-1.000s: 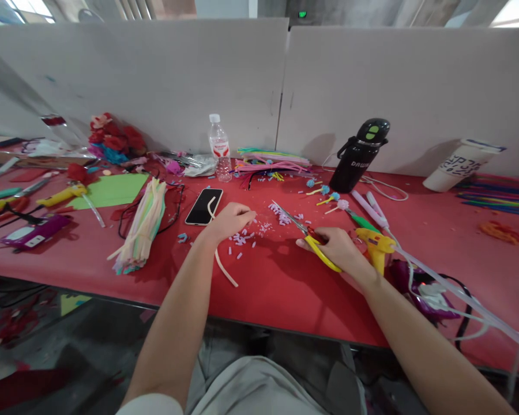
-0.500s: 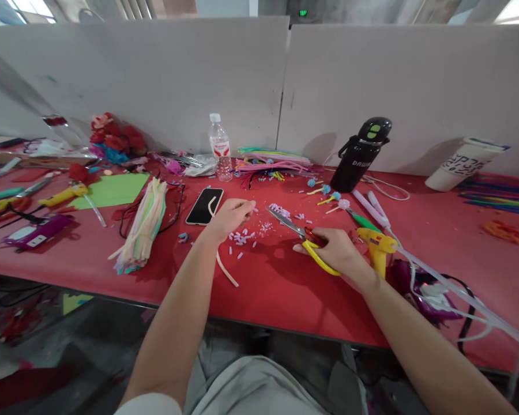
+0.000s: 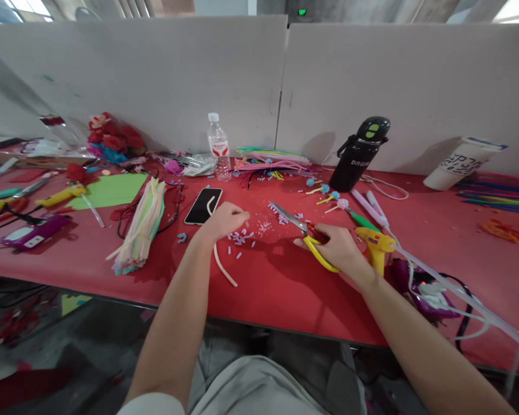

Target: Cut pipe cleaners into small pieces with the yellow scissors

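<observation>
My right hand (image 3: 335, 245) is wrapped round the handles of yellow-and-red scissors (image 3: 318, 253), whose blades point up and left over small lilac pieces. My left hand (image 3: 225, 220) is closed in a pinch beside the phone (image 3: 203, 206); whatever its fingertips hold is too small to make out. A cream strip (image 3: 222, 269) runs out from under my left wrist. Short lilac pieces (image 3: 241, 237) and fine crumbs (image 3: 264, 227) lie on the red table between the hands.
A bundle of pale strips (image 3: 142, 227) lies left of the phone. Behind stand a water bottle (image 3: 219, 148) and a black flask (image 3: 360, 155). Small pompom stems (image 3: 328, 197) lie near the flask. A yellow glue gun (image 3: 376, 248) stands beside my right hand.
My left hand has moved slightly left and down. The scissors' blades have shifted slightly right and up, still in my right hand.
</observation>
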Demonstrator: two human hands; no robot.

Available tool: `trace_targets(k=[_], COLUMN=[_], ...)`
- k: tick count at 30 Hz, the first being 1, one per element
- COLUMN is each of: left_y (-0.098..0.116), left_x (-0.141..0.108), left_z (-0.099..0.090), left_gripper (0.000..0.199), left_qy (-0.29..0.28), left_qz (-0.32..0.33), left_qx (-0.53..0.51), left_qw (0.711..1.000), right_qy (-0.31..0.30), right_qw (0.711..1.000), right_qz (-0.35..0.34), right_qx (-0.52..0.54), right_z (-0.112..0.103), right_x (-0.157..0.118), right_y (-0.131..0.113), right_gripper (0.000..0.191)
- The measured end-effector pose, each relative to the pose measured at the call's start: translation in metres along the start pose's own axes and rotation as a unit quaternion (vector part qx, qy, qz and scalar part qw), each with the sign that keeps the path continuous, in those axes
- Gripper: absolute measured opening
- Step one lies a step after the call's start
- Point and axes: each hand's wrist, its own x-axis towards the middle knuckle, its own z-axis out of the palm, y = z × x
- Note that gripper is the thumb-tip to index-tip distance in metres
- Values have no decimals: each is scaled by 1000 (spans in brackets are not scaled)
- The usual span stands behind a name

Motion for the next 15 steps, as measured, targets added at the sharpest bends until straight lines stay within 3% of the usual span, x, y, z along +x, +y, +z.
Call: trace_targets(k=[3, 7, 10, 12, 15], left_y=[-8, -2, 9, 15, 17], left_x=[2, 7, 11, 16, 27], left_z=[-5, 10, 31, 45, 62], left_gripper=[43, 32, 19, 19, 22], left_qy=[12, 86, 48, 7, -10], left_qz=[-16, 87, 154, 187, 210], left_qx=[71, 87, 64, 88, 136], left_qw=[997, 989, 985, 978, 968], right_qy=[10, 28, 27, 24, 23], right_qw=[1000, 999, 999, 1000, 1000], right_qz=[5, 14, 15, 14, 13], right_qx=[-1, -10, -14, -13, -6], right_z=[-2, -3, -2, -1, 0], right_x=[2, 3, 4, 4, 4], right_y=[2, 1, 1, 1, 2], right_gripper=[53, 52, 53, 53, 54])
